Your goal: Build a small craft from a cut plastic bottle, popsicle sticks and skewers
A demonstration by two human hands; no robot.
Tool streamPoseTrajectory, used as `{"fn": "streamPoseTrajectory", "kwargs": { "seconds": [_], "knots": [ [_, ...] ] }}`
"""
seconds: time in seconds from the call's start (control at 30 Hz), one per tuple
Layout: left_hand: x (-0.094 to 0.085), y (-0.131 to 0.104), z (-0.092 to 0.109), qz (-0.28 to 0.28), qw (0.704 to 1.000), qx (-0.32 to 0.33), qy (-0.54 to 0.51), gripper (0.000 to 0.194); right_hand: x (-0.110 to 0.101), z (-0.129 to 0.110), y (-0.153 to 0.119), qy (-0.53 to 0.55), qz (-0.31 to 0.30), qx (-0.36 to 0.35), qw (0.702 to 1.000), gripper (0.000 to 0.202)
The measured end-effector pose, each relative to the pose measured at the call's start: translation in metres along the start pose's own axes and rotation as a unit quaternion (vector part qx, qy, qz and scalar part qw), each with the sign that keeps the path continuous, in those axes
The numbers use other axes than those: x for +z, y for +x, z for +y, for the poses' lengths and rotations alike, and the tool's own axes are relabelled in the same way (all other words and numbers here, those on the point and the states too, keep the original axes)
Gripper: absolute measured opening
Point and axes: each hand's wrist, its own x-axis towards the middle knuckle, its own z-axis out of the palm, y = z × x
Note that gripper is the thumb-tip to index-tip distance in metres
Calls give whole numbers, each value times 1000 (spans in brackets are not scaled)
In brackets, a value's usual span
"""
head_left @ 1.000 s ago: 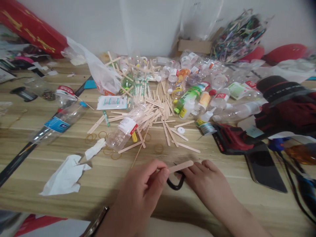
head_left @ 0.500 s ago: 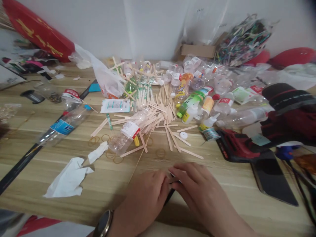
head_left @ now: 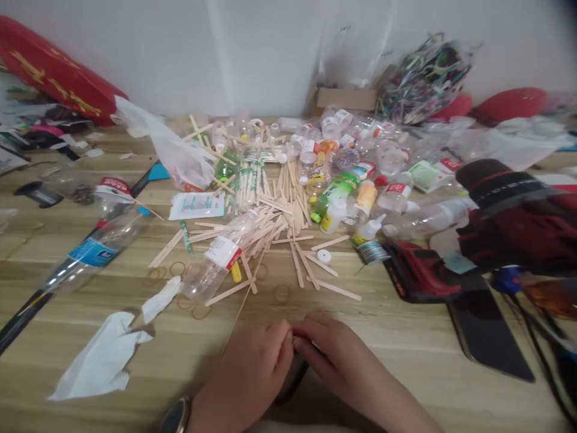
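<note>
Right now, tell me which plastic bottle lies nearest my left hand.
The clear bottle with the red and white label, beside the small tissue; the other bottles lie farther from your left hand.

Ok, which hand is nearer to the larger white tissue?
Your left. The left hand is to the right of the larger white tissue, with bare tabletop between them; the right hand is farther off, on the left hand's far side from it.

Lots of clear, shiny plastic bottles (head_left: 219, 261) here, plus pale matt wood sticks (head_left: 270, 231) (kinda raw looking), crumpled white paper tissue (head_left: 101, 361), a glossy black phone (head_left: 493, 334), and a smooth wood-grain tabletop (head_left: 180, 367).
</note>
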Motion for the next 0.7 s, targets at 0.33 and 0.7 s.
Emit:
{"fn": "streamPoseTrajectory", "kwargs": {
  "seconds": [0.33, 0.7],
  "knots": [
    [14, 8, -26, 53, 994, 10, -98, 33, -48, 42, -80, -267, 385, 148, 871, 30],
    [8, 4, -14, 38, 996, 4, -75, 34, -116, 130, -118, -249, 301, 539, 746, 78]
  ]
}}
